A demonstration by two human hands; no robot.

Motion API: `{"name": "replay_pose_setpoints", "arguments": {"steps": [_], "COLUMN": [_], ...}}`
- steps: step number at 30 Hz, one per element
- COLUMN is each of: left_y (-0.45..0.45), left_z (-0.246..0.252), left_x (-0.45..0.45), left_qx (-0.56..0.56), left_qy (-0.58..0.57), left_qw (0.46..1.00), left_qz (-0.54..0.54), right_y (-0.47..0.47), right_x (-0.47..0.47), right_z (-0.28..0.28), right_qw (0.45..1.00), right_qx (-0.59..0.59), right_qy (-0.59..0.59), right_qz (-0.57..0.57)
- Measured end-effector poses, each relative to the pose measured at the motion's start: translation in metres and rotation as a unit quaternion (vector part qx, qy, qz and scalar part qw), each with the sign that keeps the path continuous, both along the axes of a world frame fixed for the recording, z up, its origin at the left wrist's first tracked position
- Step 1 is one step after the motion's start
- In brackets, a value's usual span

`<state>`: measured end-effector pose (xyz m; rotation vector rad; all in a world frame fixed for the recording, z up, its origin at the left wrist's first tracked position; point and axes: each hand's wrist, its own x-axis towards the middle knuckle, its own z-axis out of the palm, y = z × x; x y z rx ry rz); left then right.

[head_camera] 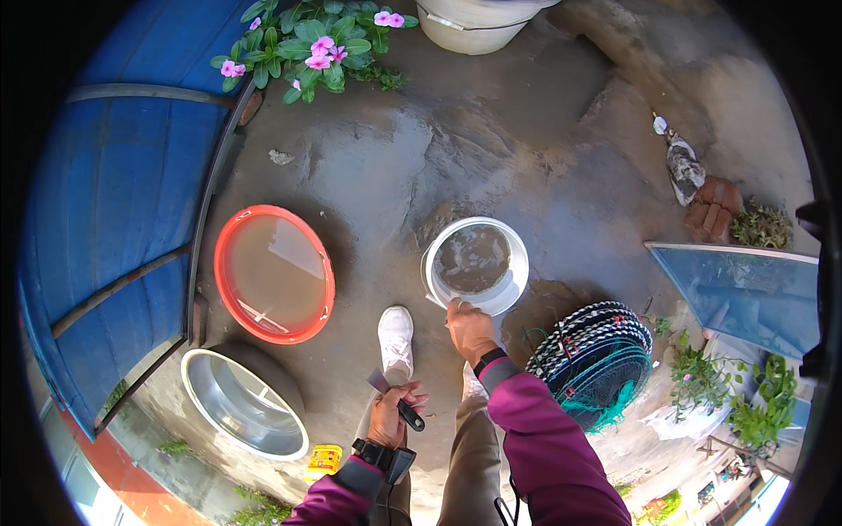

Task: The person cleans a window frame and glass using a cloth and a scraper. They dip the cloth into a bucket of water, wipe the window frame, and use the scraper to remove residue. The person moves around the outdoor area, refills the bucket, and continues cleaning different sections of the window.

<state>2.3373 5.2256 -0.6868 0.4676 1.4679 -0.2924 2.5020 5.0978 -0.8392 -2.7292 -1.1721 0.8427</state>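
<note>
My right hand is closed on the near rim of a white plastic bucket, which stands on wet ground with murky, foamy liquid inside. In my left hand is a tool with a black handle and a flat metal blade; its exact kind cannot be told. A red plastic basin of cloudy water lies to the left of the bucket. Nearer me, a metal basin leans tilted on its side.
Folded net traps with rope-wrapped rims lie right of the bucket. A yellow container is near the metal basin. Blue panels line the left; pink-flowered plants and a larger pale bucket are ahead. Bricks sit at right.
</note>
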Motion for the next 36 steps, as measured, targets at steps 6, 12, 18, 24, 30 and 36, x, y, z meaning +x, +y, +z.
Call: {"name": "replay_pose_setpoints", "arguments": {"steps": [6,12,18,24,30,36], "left_y": [0.023,0.053,0.084,0.111,0.121,0.105], "left_z": [0.012,0.032,0.030,0.035,0.045,0.058], "left_x": [0.003,0.003,0.001,-0.016,-0.043,-0.045], "left_qx": [0.042,0.108,0.180,0.241,0.217,0.189], "left_qy": [-0.027,-0.041,-0.020,-0.003,0.008,0.023], "left_qw": [0.999,0.993,0.981,0.970,0.975,0.982], "left_qz": [-0.005,0.035,0.068,0.041,0.043,0.020], "right_y": [0.000,0.007,0.046,0.071,0.056,0.032], "right_x": [0.050,0.150,0.269,0.323,0.317,0.241], "right_z": [0.026,0.060,0.030,0.010,0.030,0.050], "right_qw": [0.997,0.997,0.985,0.980,0.994,0.984], "right_qx": [0.015,0.024,-0.035,-0.087,-0.017,0.031], "right_qy": [0.079,-0.064,-0.130,-0.075,-0.027,-0.034], "right_qz": [0.009,-0.035,-0.108,-0.159,-0.103,-0.170]}}
